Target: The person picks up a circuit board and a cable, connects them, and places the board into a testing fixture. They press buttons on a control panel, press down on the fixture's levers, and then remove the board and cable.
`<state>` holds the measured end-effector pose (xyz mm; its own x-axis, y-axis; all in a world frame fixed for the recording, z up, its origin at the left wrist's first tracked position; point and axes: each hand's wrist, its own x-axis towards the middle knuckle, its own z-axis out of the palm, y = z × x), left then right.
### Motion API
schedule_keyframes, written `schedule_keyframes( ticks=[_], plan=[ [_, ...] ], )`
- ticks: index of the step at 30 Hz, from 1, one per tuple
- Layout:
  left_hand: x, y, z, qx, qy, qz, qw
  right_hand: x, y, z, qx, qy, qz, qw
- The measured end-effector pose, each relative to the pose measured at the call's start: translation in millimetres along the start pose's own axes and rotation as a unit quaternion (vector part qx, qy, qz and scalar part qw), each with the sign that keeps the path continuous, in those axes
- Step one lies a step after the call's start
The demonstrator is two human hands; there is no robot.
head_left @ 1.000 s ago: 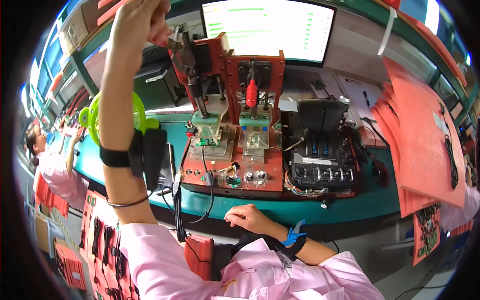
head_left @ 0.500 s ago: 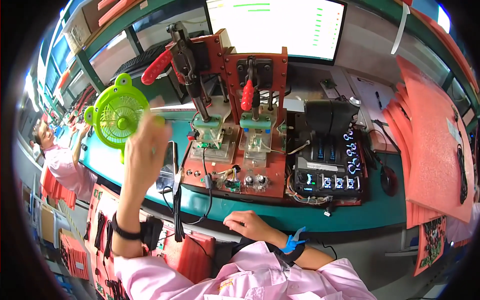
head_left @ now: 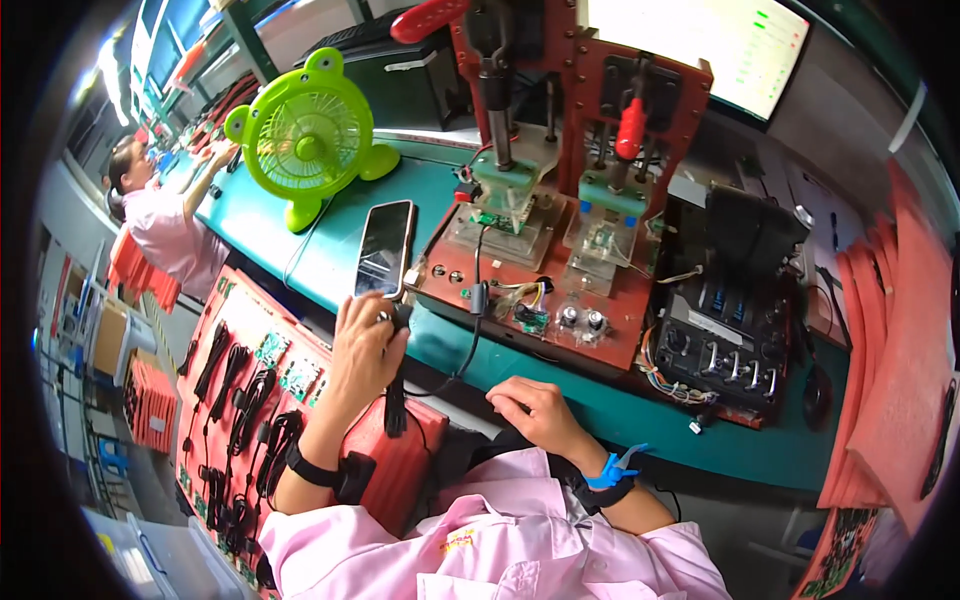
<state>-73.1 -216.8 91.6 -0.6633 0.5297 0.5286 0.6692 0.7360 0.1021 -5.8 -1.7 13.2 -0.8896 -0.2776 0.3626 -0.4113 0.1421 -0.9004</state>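
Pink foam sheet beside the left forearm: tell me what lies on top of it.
Coiled black cables and several circuit boards lie on the pink foam sheet, left of the left hand. Anything beneath those coils or hidden by the left forearm cannot be seen.

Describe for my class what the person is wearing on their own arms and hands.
Both arms have light pink fabric sleeves ending short of the wrists. The ungloved left hand has a black wrist strap with a dark, block-shaped module. The right hand, also ungloved, has a bright blue wristband beside a black band.
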Motion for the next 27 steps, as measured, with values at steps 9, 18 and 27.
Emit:
schedule_keyframes(
  ticks=[9, 18, 27],
  plan=[
    [-11.8, -5.9, 9.5, -0.078, -0.05, -0.122, 0.988, -5.6, -0.1, 1.2, -0.016, -0.01, 0.003, 1.0],
    [3.5, -12.4, 12.5, -0.028, -0.055, -0.086, 0.994, -2.0, -1.5, -0.2, -0.015, -0.004, -0.007, 1.0],
    [30.0, -23.3, -5.0, 0.036, -0.078, 0.039, 0.996, -4.9, -0.9, 5.5, -0.019, -0.002, -0.014, 1.0]
  ],
)
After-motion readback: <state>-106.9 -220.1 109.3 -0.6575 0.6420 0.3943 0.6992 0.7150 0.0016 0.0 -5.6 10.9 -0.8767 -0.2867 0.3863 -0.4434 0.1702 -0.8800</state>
